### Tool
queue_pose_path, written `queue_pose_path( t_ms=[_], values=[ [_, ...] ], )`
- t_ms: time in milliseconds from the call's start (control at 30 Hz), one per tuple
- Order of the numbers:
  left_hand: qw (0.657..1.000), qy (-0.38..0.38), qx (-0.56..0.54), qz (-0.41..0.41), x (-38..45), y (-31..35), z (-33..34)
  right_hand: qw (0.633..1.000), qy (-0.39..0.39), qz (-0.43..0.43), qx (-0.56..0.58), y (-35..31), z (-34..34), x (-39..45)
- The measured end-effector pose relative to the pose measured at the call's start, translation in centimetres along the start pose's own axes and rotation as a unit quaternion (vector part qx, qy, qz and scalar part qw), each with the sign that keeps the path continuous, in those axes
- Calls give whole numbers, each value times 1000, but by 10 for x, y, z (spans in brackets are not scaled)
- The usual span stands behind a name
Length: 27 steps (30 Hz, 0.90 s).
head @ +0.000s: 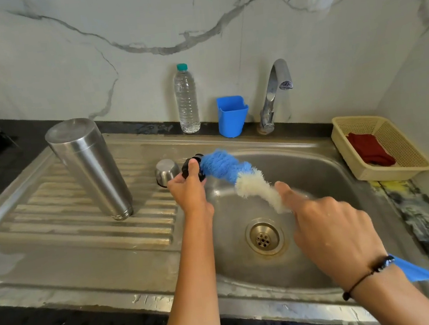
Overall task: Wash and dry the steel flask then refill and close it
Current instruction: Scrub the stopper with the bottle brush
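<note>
The right hand (333,231) grips the bottle brush (239,175) by its handle over the sink (314,156). The left hand (188,189) pinches the black stopper (192,169) against its blue bristles; the steel flask (89,167) stands inverted on the drainboard

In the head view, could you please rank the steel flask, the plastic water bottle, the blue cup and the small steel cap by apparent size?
1. steel flask, though it stands nearer the camera
2. plastic water bottle
3. blue cup
4. small steel cap

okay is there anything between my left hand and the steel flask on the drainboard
Nothing stands on the ribbed drainboard between them, but the left hand already holds a black stopper, and the small steel cup sits just behind it.
</note>
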<state>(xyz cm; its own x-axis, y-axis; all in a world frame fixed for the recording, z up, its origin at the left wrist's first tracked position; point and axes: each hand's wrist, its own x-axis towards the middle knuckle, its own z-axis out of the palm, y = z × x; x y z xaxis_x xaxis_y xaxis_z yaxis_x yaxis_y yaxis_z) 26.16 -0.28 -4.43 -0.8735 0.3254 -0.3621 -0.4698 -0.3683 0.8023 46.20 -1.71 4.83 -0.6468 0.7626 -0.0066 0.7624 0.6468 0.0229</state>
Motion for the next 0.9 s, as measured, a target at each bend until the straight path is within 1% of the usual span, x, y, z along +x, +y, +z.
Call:
queue_pose_path(
  t_ms=[167,300,367,433,533,600,800,900],
  values=[
    [999,-21,35,27,-1,5,4,1000,12,21,-6,3,1,16],
    [986,-62,140,73,6,2,0,999,34,30,6,6,1,20],
    [980,-79,158,95,5,1,0,999,38,33,17,9,-1,19],
    [981,-84,142,101,7,0,0,998,49,33,21,11,-2,16],
    [986,-88,119,82,10,2,-4,997,59,28,41,13,-1,9],
    [984,-113,112,75,9,2,-6,996,63,21,59,13,0,9],
    [972,-208,90,60,-1,0,-2,994,28,12,106,14,9,20],
    [972,-215,83,54,-3,-4,-1,992,22,20,125,15,14,32]
  ],
)
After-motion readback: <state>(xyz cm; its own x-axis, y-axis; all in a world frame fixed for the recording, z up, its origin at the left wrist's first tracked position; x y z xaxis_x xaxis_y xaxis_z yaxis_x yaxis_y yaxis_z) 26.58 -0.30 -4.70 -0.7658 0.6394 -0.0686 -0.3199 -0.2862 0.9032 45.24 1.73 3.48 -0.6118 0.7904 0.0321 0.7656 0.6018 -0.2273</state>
